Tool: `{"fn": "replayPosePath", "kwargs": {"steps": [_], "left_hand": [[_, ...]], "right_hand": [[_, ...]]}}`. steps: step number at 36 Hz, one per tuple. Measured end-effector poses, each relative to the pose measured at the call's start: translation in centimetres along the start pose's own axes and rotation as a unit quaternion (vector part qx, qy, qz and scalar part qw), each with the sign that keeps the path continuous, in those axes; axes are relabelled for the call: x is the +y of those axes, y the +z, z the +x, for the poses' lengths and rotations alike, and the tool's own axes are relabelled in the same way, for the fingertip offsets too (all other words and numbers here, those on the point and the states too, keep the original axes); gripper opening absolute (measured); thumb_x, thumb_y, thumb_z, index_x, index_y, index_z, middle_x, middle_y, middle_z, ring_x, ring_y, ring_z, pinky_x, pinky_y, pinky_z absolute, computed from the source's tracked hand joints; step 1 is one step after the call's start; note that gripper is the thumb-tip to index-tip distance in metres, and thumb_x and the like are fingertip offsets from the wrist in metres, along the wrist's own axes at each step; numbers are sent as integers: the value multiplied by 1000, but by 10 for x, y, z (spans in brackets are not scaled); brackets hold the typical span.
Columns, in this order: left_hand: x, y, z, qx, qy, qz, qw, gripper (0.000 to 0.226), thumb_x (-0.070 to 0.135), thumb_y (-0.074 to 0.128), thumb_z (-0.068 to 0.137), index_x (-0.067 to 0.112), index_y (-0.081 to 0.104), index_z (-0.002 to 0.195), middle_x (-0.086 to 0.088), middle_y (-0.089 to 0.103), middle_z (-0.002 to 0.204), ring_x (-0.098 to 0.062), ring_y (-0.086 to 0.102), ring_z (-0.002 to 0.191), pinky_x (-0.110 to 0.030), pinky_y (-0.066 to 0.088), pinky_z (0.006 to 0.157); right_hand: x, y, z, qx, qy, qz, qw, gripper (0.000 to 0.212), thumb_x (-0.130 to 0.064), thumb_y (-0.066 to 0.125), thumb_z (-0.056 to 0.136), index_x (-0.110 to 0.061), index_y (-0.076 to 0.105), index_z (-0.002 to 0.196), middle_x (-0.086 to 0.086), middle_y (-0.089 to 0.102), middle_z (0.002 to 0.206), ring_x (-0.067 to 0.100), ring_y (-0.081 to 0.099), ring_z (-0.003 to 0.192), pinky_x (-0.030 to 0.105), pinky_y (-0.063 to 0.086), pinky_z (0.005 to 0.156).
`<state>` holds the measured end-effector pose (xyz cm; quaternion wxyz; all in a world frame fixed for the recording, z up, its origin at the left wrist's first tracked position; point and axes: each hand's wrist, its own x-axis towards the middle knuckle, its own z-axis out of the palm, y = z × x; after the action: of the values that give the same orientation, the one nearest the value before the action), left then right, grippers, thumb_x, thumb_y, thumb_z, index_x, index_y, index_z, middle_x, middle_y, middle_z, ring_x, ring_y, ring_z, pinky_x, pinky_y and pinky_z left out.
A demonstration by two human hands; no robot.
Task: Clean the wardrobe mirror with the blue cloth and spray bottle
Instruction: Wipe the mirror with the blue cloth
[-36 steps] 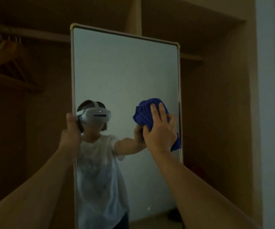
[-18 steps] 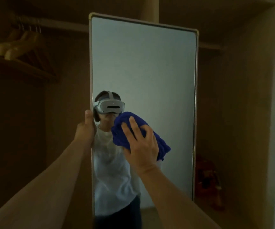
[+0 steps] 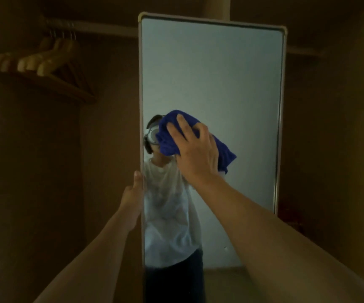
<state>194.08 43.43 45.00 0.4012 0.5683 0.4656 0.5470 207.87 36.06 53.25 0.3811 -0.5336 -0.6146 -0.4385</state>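
A tall framed mirror (image 3: 220, 73) stands in front of me inside a dim wooden wardrobe. My right hand (image 3: 195, 149) presses a bunched blue cloth (image 3: 169, 141) against the glass near the mirror's left side, fingers spread and slightly curled over it. My left hand (image 3: 133, 194) grips the mirror's left frame edge lower down, thumb on the front. The glass reflects a person in a white shirt, partly hidden by the cloth. No spray bottle is in view.
Several wooden hangers (image 3: 43, 60) hang from a rail at the upper left. Wardrobe walls close in on both sides. Dark objects (image 3: 290, 217) sit low at the right behind the mirror.
My right hand has wiped the cloth leftward across the glass, from near the right frame to the left side. My left hand stays on the left frame edge.
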Motion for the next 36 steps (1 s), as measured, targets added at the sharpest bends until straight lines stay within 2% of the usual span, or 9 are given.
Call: {"fn": "replayPosePath", "kwargs": {"steps": [3, 7, 11, 15, 22, 25, 28, 32, 36], "left_hand": [[1, 2, -4, 1, 9, -11, 1000, 69, 61, 19, 92, 10, 54, 123, -17, 60, 116, -30, 56, 107, -40, 44, 92], [0, 3, -1, -12, 38, -34, 999, 57, 52, 20, 97, 16, 64, 97, -5, 67, 78, -10, 60, 60, -20, 44, 49], [-2, 5, 1, -20, 25, -105, 994, 33, 28, 28, 100, 20, 59, 93, -2, 65, 79, -3, 60, 50, -14, 41, 37], [-1, 5, 1, -17, 3, -128, 992, 32, 22, 26, 100, 18, 56, 91, -4, 63, 79, -12, 60, 65, -17, 46, 44], [2, 0, 3, -31, -69, -174, 982, 39, 32, 26, 97, 9, 56, 105, -15, 62, 99, -27, 59, 94, -37, 47, 78], [3, 1, 2, -28, -72, -158, 984, 37, 31, 28, 95, 9, 57, 91, -15, 62, 88, -26, 57, 81, -35, 46, 69], [2, 2, 2, -25, -77, -142, 987, 35, 32, 30, 94, 11, 56, 86, -12, 60, 83, -24, 55, 77, -35, 45, 67], [-1, 6, 2, -5, -70, -128, 989, 31, 32, 33, 91, 14, 47, 70, -8, 51, 70, -20, 48, 65, -32, 41, 59], [-3, 12, 8, -4, -69, -92, 993, 62, 59, 27, 90, 9, 60, 108, -12, 61, 102, -26, 58, 94, -38, 47, 82]], "right_hand": [[-15, 15, -11, 29, -34, -9, 999, 54, -11, 67, 77, -18, 57, 130, 6, 52, 138, 37, 56, 107, 48, 54, 79], [-30, 40, -42, 29, -102, -29, 994, 52, -16, 67, 76, -22, 60, 127, 3, 54, 136, 33, 58, 104, 46, 51, 84], [-37, 49, -61, 25, -104, -32, 994, 56, -14, 76, 68, -25, 63, 122, 0, 56, 135, 32, 59, 100, 46, 51, 83], [-34, 47, -66, 25, -121, -44, 991, 54, -12, 72, 70, -25, 63, 122, -1, 55, 135, 32, 58, 101, 44, 51, 83], [-31, 51, -99, -3, -168, -60, 984, 46, -20, 59, 72, -30, 65, 117, -5, 56, 133, 28, 56, 105, 41, 50, 86], [-31, 54, -114, -32, -184, -56, 981, 50, -25, 70, 66, -32, 65, 115, -7, 57, 132, 27, 59, 104, 41, 50, 87], [-29, 54, -124, -42, -196, -45, 979, 44, -26, 63, 70, -35, 65, 113, -9, 58, 130, 25, 50, 107, 40, 51, 88], [-24, 51, -131, -80, -221, -43, 971, 42, -27, 56, 74, -36, 64, 115, -10, 58, 130, 22, 58, 105, 40, 50, 90], [-14, 50, -143, -138, -252, -49, 956, 47, -29, 63, 73, -33, 60, 120, -8, 55, 133, 22, 58, 107, 40, 49, 91]]}}
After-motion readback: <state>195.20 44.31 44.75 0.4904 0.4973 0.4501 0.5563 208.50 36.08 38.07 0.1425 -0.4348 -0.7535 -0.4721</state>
